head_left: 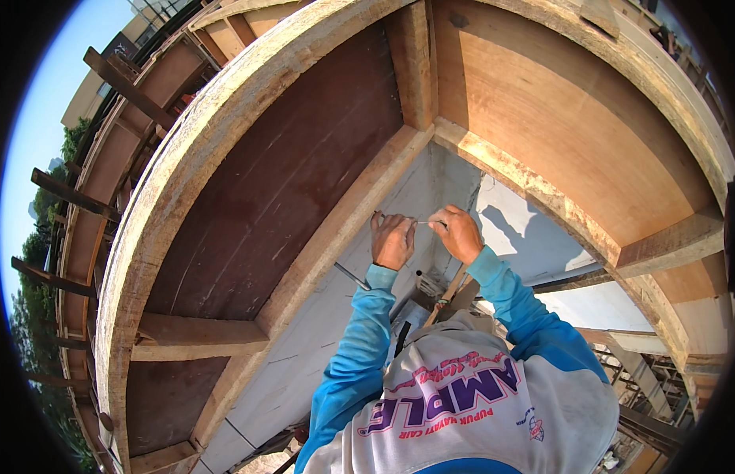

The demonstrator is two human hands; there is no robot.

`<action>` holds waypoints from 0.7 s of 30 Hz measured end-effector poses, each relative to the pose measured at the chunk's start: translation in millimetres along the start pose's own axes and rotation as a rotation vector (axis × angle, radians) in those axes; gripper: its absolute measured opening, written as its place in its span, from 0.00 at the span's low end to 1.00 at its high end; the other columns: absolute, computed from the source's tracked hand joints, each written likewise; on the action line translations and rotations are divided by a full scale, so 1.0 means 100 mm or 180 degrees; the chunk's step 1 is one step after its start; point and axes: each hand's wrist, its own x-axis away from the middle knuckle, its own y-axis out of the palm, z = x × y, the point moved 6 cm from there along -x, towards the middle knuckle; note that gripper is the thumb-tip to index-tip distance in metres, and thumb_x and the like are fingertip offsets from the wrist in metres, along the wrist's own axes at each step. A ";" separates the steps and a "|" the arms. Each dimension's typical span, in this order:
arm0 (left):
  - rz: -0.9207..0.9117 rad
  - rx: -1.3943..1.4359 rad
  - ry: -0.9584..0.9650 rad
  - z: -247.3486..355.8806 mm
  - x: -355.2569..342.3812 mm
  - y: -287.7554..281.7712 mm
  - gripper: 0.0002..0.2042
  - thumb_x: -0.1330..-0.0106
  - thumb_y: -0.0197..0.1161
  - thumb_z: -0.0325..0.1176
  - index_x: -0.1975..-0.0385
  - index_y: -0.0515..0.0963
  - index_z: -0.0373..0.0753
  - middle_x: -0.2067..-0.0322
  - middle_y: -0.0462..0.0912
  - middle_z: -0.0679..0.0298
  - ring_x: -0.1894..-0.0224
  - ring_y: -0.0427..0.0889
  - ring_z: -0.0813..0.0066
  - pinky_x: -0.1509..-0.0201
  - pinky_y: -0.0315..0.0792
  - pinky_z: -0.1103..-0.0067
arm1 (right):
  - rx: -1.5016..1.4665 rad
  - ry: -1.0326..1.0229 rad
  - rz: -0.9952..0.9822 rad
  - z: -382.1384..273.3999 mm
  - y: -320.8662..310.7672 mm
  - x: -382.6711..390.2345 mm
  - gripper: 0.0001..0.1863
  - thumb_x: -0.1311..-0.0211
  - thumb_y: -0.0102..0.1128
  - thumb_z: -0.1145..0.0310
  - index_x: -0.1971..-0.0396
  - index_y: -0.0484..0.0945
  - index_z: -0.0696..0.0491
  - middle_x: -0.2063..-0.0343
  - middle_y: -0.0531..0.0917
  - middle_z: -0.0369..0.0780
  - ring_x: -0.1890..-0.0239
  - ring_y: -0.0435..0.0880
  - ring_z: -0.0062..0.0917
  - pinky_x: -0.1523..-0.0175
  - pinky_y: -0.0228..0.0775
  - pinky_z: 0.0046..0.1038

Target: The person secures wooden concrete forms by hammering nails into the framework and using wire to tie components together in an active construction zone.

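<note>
A thin strand (422, 222), like string or wire, spans the short gap between my two hands at chest height. My left hand (392, 242) is closed, its fingers curled at the strand's left end beside the lower timber of the dark panel. My right hand (458, 236) pinches the other end between thumb and fingers. Whether the strand is tied to anything cannot be seen. Near my left wrist, a grey rod (352, 276) sticks out at a slant. Both forearms are in blue sleeves.
Timber framing (344, 201) meets in a corner ahead, with a dark brown panel (281, 166) on the left and a light plywood panel (573, 126) on the right. Pale block walls (304, 347) lie below. Wooden stubs (75, 193) jut out at far left.
</note>
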 end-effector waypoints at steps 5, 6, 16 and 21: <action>-0.0556 -0.0373 -0.0081 0.14 0.02 0.14 0.02 0.42 0.60 0.27 0.72 0.79 0.42 0.72 0.80 0.64 0.64 0.79 0.64 0.49 0.62 0.61 | 0.0856 -0.0775 -0.0060 -0.16 -0.08 -0.08 0.02 0.49 0.62 0.75 0.77 0.78 0.57 0.72 0.76 0.43 0.62 0.77 0.39 0.60 0.72 0.38; -0.0691 -0.0467 -0.0033 0.17 0.03 0.17 0.03 0.43 0.59 0.26 0.72 0.79 0.43 0.73 0.80 0.64 0.64 0.79 0.64 0.51 0.62 0.62 | 0.1029 -0.1293 -0.0445 -0.23 -0.05 -0.13 0.02 0.50 0.61 0.76 0.78 0.77 0.56 0.73 0.75 0.42 0.63 0.77 0.39 0.59 0.72 0.38; 0.0005 0.1079 -0.0368 0.18 -0.07 -0.08 0.02 0.40 0.58 0.26 0.70 0.76 0.41 0.73 0.78 0.62 0.65 0.77 0.61 0.54 0.63 0.68 | -0.1020 -0.0420 -0.1815 0.20 0.07 -0.65 0.09 0.44 0.64 0.66 0.67 0.82 0.56 0.66 0.81 0.43 0.61 0.80 0.36 0.55 0.69 0.33; 0.0096 0.0397 -0.0389 0.02 0.02 -0.01 0.02 0.41 0.59 0.27 0.69 0.76 0.40 0.74 0.79 0.62 0.67 0.78 0.60 0.55 0.63 0.69 | 0.0231 0.0197 -0.0767 0.19 0.18 -0.14 0.14 0.37 0.56 0.59 0.64 0.81 0.56 0.64 0.83 0.45 0.61 0.81 0.41 0.56 0.71 0.38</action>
